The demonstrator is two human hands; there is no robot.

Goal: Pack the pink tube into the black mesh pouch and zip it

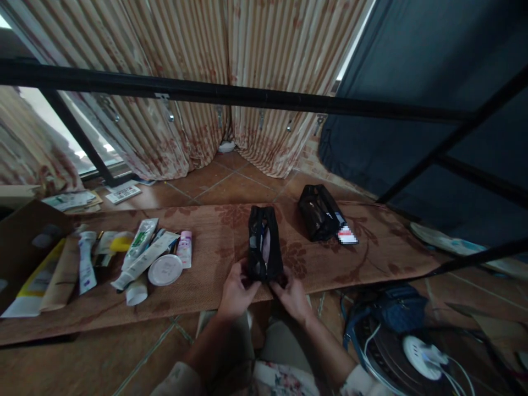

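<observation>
A small black zip pouch rests on the brown patterned cloth in front of me. Its top is partly unzipped, and something pale shows inside. My left hand grips the pouch's near left corner. At the near right corner, my right hand pinches it, thumb and fingers closed. A second black pouch lies to the right, with a tag at its near end.
Left are toiletries: tubes, a round white-lidded tub and a pink-white bottle. A cardboard box stands farther left. A dark metal bar crosses beyond the cloth. Lower right: blue bag, white power strip.
</observation>
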